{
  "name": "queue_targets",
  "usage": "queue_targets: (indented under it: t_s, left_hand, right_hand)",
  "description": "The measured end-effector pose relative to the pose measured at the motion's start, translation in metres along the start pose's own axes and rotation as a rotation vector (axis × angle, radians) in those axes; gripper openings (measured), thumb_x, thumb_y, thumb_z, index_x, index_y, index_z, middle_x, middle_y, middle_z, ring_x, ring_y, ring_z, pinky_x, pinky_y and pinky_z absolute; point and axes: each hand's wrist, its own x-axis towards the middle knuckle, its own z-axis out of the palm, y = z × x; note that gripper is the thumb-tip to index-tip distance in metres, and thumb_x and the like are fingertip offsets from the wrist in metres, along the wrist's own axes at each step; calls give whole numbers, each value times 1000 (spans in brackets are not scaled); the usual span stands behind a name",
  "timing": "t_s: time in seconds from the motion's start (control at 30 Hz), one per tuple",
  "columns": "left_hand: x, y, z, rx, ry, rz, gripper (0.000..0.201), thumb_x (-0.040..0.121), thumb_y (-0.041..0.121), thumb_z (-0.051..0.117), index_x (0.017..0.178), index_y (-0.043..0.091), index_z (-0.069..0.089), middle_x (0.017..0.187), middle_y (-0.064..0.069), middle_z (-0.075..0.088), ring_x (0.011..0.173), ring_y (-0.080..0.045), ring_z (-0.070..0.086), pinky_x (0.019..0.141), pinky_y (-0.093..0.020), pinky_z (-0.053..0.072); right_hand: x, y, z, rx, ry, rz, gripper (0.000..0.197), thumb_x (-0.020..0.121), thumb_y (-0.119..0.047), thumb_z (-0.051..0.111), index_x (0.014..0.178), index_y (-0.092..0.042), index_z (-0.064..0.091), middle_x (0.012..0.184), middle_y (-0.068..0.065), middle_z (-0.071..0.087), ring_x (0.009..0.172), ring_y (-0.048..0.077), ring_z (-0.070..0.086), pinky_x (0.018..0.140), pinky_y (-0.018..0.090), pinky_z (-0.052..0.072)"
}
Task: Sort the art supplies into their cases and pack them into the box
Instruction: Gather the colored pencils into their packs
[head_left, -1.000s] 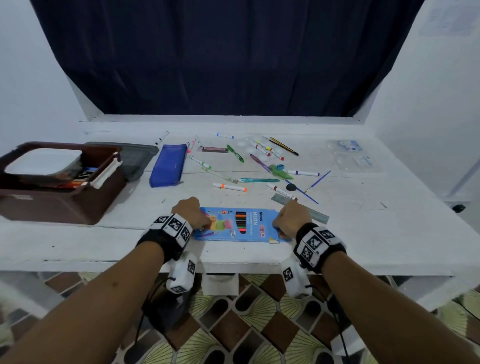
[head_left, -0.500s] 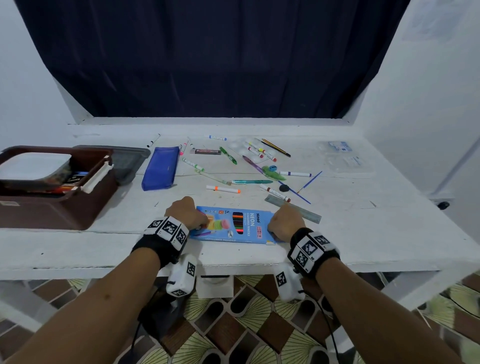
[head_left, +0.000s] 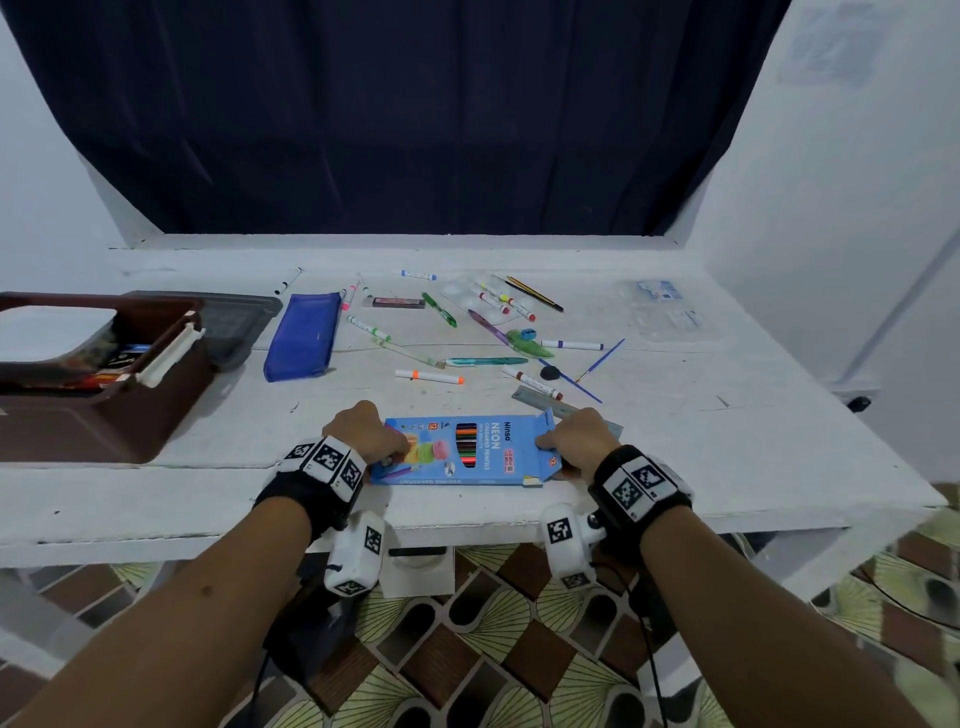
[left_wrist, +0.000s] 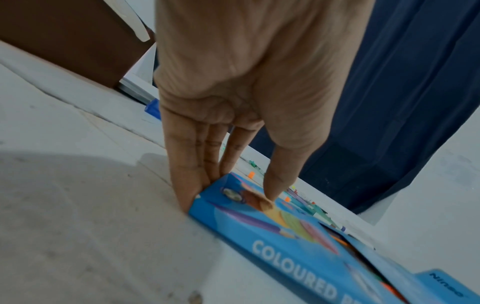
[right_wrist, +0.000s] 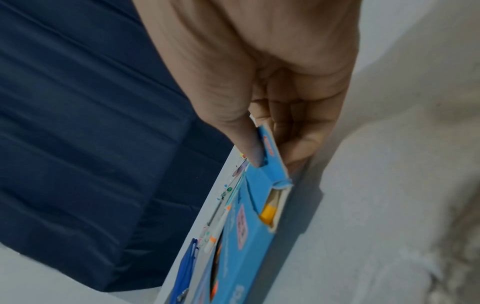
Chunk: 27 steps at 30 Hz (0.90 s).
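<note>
The right hand (head_left: 576, 441) pinches the open end flap (right_wrist: 274, 156) of the flat blue cardboard box of coloured pencils (head_left: 467, 451), thumb on the flap's outer face and fingers curled behind it; a yellow pencil (right_wrist: 269, 211) shows in the opening. The left hand (head_left: 366, 434) holds the box's other end, its fingers (left_wrist: 187, 181) straight against the end edge and its thumb pressing on the printed top face. The box lies flat near the front edge of the scuffed, white-painted wooden table (head_left: 727, 447).

Just behind the right hand lies a grey metal ruler (head_left: 540, 402). Further back, felt-tip markers such as an orange-capped one (head_left: 428, 376), pens, thin blue brushes and a black eraser (head_left: 549, 372) are scattered. A blue fabric pencil pouch (head_left: 304, 335) lies to the left of them, and a brown plastic storage box (head_left: 104, 415) holding supplies stands at the table's left side with a grey lid (head_left: 236, 325) behind it. A dark navy curtain (head_left: 415, 114) hangs behind the table between white walls; the floor is patterned tile.

Compared with a second ago, both hands stay on the box ends, with the box in the same place.
</note>
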Motion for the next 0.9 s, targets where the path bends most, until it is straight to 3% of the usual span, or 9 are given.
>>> queue_targets:
  t_s: [0.17, 0.27, 0.4, 0.53, 0.6, 0.67, 0.77, 0.83, 0.9]
  left_hand:
    - [5, 4, -1, -57, -62, 21, 38, 74, 37, 76, 89, 3, 66, 87, -11, 70, 74, -23, 68, 61, -32, 59]
    - [6, 9, -1, -134, -102, 33, 35, 70, 33, 78, 79, 1, 69, 80, -12, 69, 70, -28, 70, 68, -40, 61]
    - [11, 10, 3, -144, -150, 31, 49, 58, 32, 79, 92, -1, 68, 86, -15, 72, 71, -27, 71, 65, -34, 60]
    - [9, 14, 6, 7, -24, 125, 82, 49, 78, 72, 90, 8, 60, 86, -5, 65, 78, -21, 64, 67, -31, 54]
    - [8, 21, 10, 45, 57, 258, 115, 37, 95, 59, 118, 12, 52, 108, -7, 63, 98, -24, 61, 82, -37, 53]
    - [1, 35, 12, 30, 10, 418, 140, 38, 88, 67, 150, 19, 20, 146, -7, 41, 131, -27, 42, 104, -51, 41]
    - [-11, 58, 15, 131, -47, 588, 139, 52, 67, 82, 153, 26, -4, 162, 1, 7, 148, -21, 7, 114, -62, 14]
    - [-8, 70, 16, 131, -37, 627, 138, 55, 61, 84, 153, 26, -7, 159, -1, 15, 146, -23, 14, 111, -65, 18]
    - [-4, 77, 16, 106, -11, 636, 134, 55, 58, 82, 153, 23, -1, 145, -6, 35, 135, -27, 32, 105, -59, 33]
  right_hand:
    - [-2, 4, -5, 143, -17, -36, 16, 86, -2, 70, 77, -1, 57, 86, 16, 69, 72, 23, 70, 62, 38, 61]
    - [-4, 6, -6, 214, 14, -27, 15, 84, 1, 71, 79, 1, 57, 81, 15, 67, 64, 20, 68, 44, 30, 56]
    - [-3, 9, -7, 296, 0, -14, 11, 85, 0, 70, 80, 0, 61, 81, 15, 69, 64, 19, 69, 48, 32, 58]
    - [-4, 6, -17, 362, 1, -58, 17, 88, -4, 68, 76, -6, 57, 81, 16, 69, 68, 21, 69, 46, 27, 54]
    - [-4, -3, -23, 382, 23, -106, 22, 88, -4, 68, 71, -5, 54, 83, 19, 69, 69, 23, 70, 49, 30, 55]
    - [-3, -15, -29, 369, 40, -160, 16, 88, -5, 68, 77, -3, 57, 86, 20, 70, 71, 24, 70, 55, 31, 58]
    - [-4, -35, -33, 367, -7, -209, 9, 88, -9, 69, 90, -1, 65, 91, 20, 72, 81, 28, 70, 68, 35, 60]
    - [-5, -45, -33, 419, -87, -204, 19, 87, -8, 69, 101, 5, 67, 100, 24, 72, 92, 34, 70, 84, 48, 58]
    - [-7, -51, -32, 447, -127, -190, 27, 87, -7, 70, 107, 10, 65, 104, 27, 70, 100, 38, 69, 90, 55, 54]
